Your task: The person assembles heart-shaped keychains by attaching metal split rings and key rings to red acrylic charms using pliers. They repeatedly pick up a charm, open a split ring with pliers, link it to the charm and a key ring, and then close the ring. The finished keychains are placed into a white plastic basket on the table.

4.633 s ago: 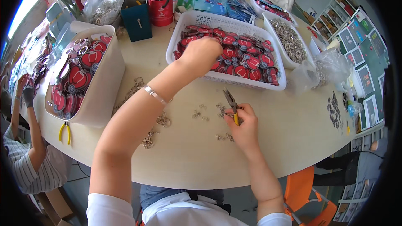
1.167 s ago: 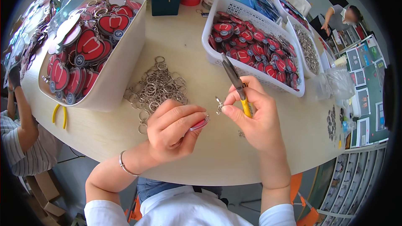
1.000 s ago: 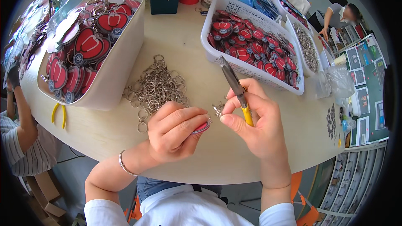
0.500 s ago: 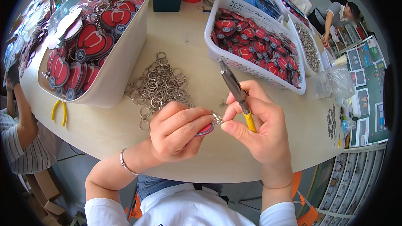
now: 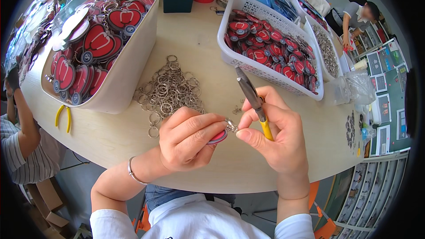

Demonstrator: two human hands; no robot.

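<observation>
Between the fingertips of my left hand [image 5: 188,139] is a red heart-shaped keychain charm [image 5: 218,137], mostly covered by the fingers. A small metal ring with chain links [image 5: 230,125] sticks out from its top toward my right thumb. My right hand [image 5: 276,132] is closed around yellow-handled pliers [image 5: 253,95], whose dark jaws point up and away. Its thumb and index finger are at the chain links. Beyond my left hand lies a pile of metal key rings with short chains [image 5: 170,88]. A few tiny metal rings [image 5: 239,108] lie on the table near the right fingers.
A white bin [image 5: 144,40] full of red charms stands at left, with yellow-handled pliers [image 5: 68,119] beside it. A white basket [image 5: 265,73] of charms is at far right, next to a tray of metal parts [image 5: 325,48]. Other people [image 5: 354,17] work around the table [image 5: 195,31].
The pliers in my right hand have tilted slightly, and that hand has shifted a little to the right. My left hand has barely moved. A person at far right moved their hands.
</observation>
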